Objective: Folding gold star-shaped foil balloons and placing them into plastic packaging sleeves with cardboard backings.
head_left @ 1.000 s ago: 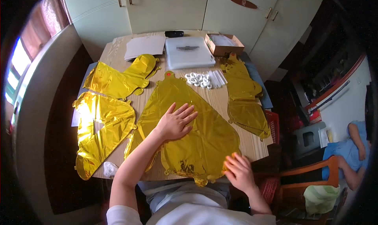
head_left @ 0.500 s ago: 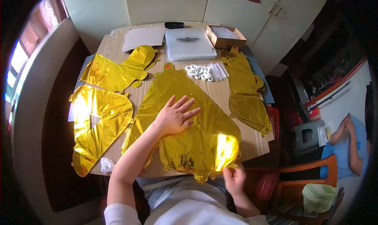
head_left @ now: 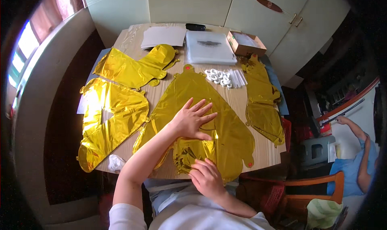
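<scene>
At the near middle of the surface (head_left: pixel 264 153), we rest our splayed left grip (head_left: pixel 193 120) on the gold foil (head_left: pixel 234 133), cannot tell if our curled right grip (head_left: pixel 207 177) pinches it, and see illegible dark marking (head_left: pixel 210 44) on a far translucent pack (head_left: pixel 211 56).

The middle foil (head_left: pixel 229 133) lies on the table (head_left: pixel 266 154) before the plastic pack (head_left: pixel 211 52).

Wooden table (head_left: pixel 264 152): gold foil pieces (head_left: pixel 234 133), white rings (head_left: pixel 218 77).
</scene>
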`<state>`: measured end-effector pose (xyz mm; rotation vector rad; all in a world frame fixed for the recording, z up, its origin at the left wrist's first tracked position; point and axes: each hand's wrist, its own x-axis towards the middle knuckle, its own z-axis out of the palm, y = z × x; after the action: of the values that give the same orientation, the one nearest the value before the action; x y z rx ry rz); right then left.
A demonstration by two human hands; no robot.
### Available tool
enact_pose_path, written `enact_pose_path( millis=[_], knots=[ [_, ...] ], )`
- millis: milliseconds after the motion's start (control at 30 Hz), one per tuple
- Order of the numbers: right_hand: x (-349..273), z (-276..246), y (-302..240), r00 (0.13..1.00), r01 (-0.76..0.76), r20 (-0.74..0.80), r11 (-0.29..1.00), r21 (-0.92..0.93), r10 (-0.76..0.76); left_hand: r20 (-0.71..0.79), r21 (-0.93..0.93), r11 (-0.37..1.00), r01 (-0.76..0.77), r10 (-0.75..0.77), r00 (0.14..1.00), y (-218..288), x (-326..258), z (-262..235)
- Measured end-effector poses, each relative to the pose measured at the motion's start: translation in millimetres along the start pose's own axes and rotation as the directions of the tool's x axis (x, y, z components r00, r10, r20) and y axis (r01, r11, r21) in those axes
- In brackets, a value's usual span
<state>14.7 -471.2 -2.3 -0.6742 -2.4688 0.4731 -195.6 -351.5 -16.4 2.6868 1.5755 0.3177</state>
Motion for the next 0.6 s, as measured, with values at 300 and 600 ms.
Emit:
enact_pose_path(
  millis=[300,600],
  knots=[
    [-1.5,4.6,-1.4,0.995,-0.012,0.099,0.995,0.104,0.001,0.014,-0.015,1.000,-0.006,0.006,1.000,-0.5,-0.3,-2.5],
    [0.5,-21.6,-1.8,0.997,-0.055,0.070,0.976,0.210,0.041,0.007,-0.013,1.000,-0.015,0.015,1.000,-1.7,0.5,-1.3]
  ],
)
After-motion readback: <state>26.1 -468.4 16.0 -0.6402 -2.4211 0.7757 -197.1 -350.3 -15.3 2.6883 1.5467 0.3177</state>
